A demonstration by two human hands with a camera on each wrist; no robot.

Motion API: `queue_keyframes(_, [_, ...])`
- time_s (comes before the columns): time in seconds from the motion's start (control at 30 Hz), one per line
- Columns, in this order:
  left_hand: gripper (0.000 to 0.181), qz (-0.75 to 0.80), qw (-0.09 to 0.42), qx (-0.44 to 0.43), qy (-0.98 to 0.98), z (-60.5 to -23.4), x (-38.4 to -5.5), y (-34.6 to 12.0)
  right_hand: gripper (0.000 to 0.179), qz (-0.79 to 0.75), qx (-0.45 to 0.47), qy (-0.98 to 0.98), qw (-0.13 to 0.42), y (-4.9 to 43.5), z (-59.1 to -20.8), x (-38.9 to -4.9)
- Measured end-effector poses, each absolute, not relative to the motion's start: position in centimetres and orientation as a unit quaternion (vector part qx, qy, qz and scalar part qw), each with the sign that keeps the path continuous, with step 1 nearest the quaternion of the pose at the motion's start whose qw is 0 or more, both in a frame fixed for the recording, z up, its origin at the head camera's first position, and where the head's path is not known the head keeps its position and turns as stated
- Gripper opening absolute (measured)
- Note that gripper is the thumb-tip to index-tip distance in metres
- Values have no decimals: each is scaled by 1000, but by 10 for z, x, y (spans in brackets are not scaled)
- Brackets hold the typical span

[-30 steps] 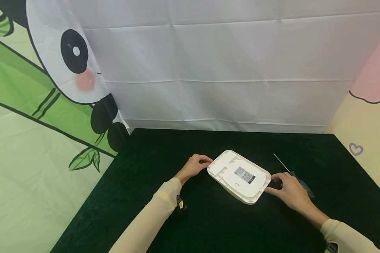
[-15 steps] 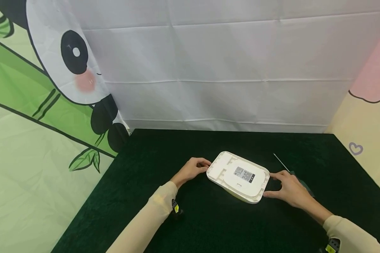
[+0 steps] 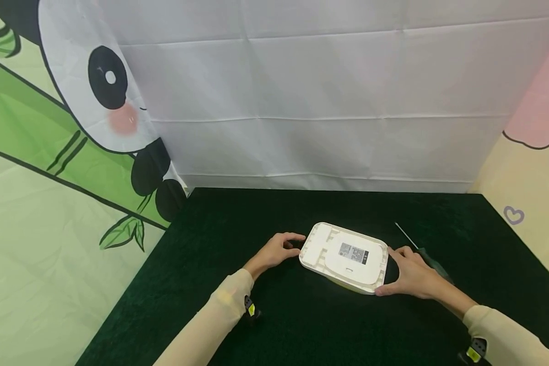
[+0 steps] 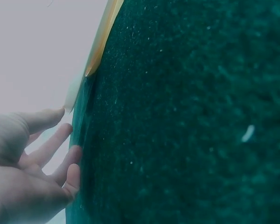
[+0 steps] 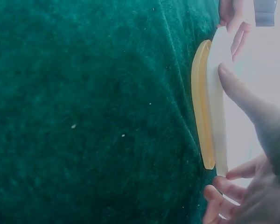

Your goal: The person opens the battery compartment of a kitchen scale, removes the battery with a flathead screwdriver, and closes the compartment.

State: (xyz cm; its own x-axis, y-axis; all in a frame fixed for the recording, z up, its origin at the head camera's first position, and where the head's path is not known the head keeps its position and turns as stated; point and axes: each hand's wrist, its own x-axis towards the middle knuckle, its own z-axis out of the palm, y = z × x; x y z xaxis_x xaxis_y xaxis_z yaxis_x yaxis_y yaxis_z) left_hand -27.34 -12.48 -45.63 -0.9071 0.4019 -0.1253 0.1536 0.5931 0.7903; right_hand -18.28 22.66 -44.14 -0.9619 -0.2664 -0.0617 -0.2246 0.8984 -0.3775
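Wht. plastic case (image 3: 340, 265) sits betw. my hands over grn. tablecloth (image 3: 329, 330), label (image 3: 353, 252) up, yellow underside (image 5: 201, 105) down. My R hand (image 3: 410, 274) is clamped on its R end: thumb at near corner, fingers at far corner. My L hand (image 3: 273, 252) is at the L end, thumb & fingers apart, tips at edge; can't tell if all touch. Screwdriver (image 3: 432, 262) lies just beyond R hand.

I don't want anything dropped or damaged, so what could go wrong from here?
The white device might slip or tip if lifted: the right hand has it only at one end, and the left hand is just at the opposite edge. The right hand could also knock the screwdriver lying close beside it.
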Motion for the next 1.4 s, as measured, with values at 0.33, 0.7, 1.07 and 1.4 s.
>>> queue_keyframes(0.33, [42, 413, 146, 147, 887, -454, -267, -125, 117, -196, -146, 968, 53, 231, -441, -191])
queue_keyframes(0.7, [50, 415, 139, 157, 885, -456, -265, -126, 96, -200, -161, 966, 28, 239, -438, -191])
queue_keyframes(1.07, [55, 402, 149, 159, 889, -456, -259, -124, 75, -212, -179, 961, 9, 246, -437, -191])
queue_keyframes(1.4, [57, 378, 148, 163, 899, -451, -258, -120, 75, -197, -174, 965, 14, 242, -431, -192])
